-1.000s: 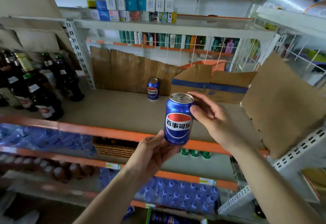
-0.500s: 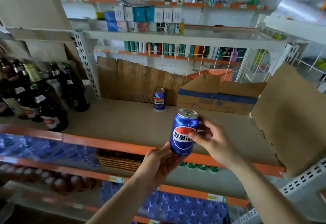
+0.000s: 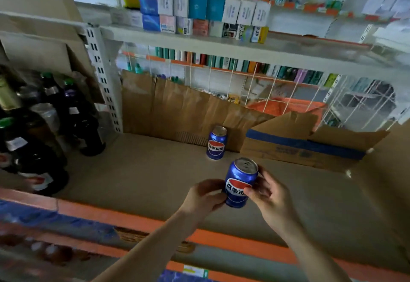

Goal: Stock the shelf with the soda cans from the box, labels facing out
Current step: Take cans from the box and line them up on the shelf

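I hold a blue soda can (image 3: 240,181) with a red, white and blue label upright over the shelf (image 3: 144,177), its label turned toward me. My left hand (image 3: 203,196) grips its left side and my right hand (image 3: 269,195) grips its right side, the thumb lying across the label. A second blue can (image 3: 216,143) stands at the back of the shelf, label facing out, beside the open cardboard box (image 3: 304,146) with a blue stripe at the back right. The inside of the box is hidden.
Dark glass bottles (image 3: 44,130) crowd the shelf's left end. A cardboard sheet (image 3: 177,108) lines the back, and a cardboard flap (image 3: 386,170) leans at the right. An orange rail (image 3: 133,217) edges the shelf front. Small boxes (image 3: 199,13) fill the shelf above.
Both hands carried the can forward and down, from in front of the orange rail to over the shelf. The left hand moved from under the can to its side.
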